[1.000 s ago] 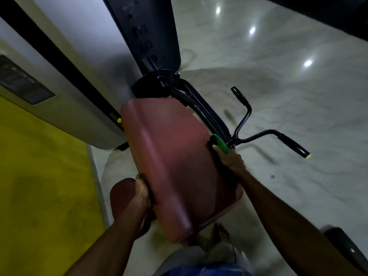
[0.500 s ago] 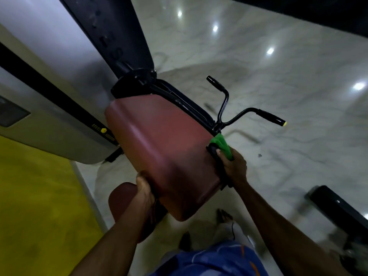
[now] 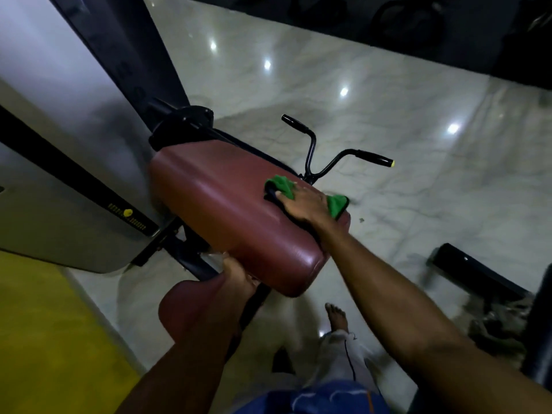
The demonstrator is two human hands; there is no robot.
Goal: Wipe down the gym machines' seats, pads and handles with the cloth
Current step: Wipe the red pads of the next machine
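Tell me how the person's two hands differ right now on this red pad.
The right hand lies flat on top of the red pad, pressing the green cloth against it; the left hand holds no cloth. The left hand curls around the pad's lower near edge in a bracing grip, while the right lies spread near its far right edge. Both are bare and touch the same pad.

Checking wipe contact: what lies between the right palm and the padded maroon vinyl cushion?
In the head view, the folded green cloth lies between the right hand and the maroon cushion, pressed flat near its far edge.
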